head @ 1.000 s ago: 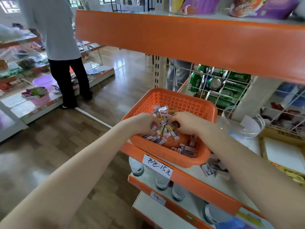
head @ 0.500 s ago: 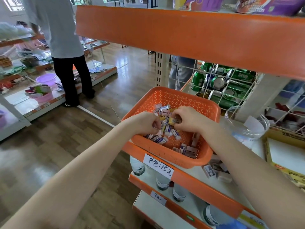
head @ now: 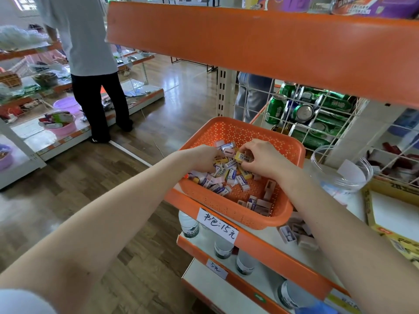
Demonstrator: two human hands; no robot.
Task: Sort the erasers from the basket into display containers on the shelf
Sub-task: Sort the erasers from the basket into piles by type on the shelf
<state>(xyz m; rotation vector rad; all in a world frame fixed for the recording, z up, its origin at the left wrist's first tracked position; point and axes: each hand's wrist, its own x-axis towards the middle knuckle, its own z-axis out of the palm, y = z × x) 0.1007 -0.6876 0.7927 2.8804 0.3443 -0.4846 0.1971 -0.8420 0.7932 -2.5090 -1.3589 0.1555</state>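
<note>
The shelf [head: 272, 237] is carrying the orange basket [head: 229, 208], which is holding most erasers [head: 224, 177], so sorting is looking barely started. The clear container [head: 362, 177] beside it is showing only a paper slip. The upper shelf [head: 249, 41] is overhanging the lift path. On the right hand [head: 263, 158] the fingers are pinching a yellow eraser [head: 243, 156]. On the left hand [head: 201, 157] they are lying buried in the pile, grip unclear.

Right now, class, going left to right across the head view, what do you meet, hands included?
Pink basin → standing person → left hand → right hand, pinching a yellow eraser → clear jar → yellow box.
</note>
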